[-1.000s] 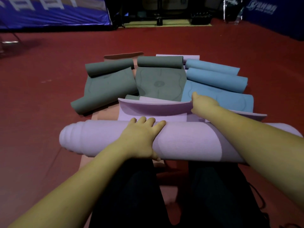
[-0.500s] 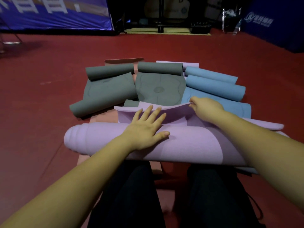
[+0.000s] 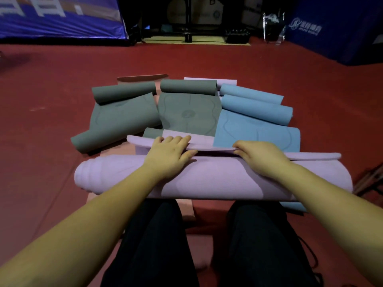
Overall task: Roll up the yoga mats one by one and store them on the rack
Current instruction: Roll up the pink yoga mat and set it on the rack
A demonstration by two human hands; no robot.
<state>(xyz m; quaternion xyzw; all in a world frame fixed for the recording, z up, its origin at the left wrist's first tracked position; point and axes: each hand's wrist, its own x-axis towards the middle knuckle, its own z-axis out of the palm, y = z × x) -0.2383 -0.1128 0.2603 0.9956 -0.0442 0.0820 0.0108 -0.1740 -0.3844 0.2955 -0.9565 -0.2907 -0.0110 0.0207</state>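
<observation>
A thick purple mat roll (image 3: 207, 179) lies across the red floor just in front of my knees. Its loose end flap (image 3: 209, 149) curves up along the roll's far side. My left hand (image 3: 167, 156) lies over the flap with its fingers stretched flat on it and its thumb against the roll. My right hand (image 3: 259, 158) rests on the roll's right part, its fingers curled round the flap's edge. No rack can be made out.
Beyond the roll lie two grey mats (image 3: 124, 117) (image 3: 186, 112) and a blue mat (image 3: 257, 129), each partly unrolled with curled ends. A pink mat (image 3: 143, 78) lies beneath them. Banners and dark equipment (image 3: 196, 17) line the far wall. Thin dark bars (image 3: 369, 179) show at the right edge.
My left hand slid forward from the top of the roll onto the loose flap. The flap, raised before, is now pressed lower. My right hand stays at the flap's right end.
</observation>
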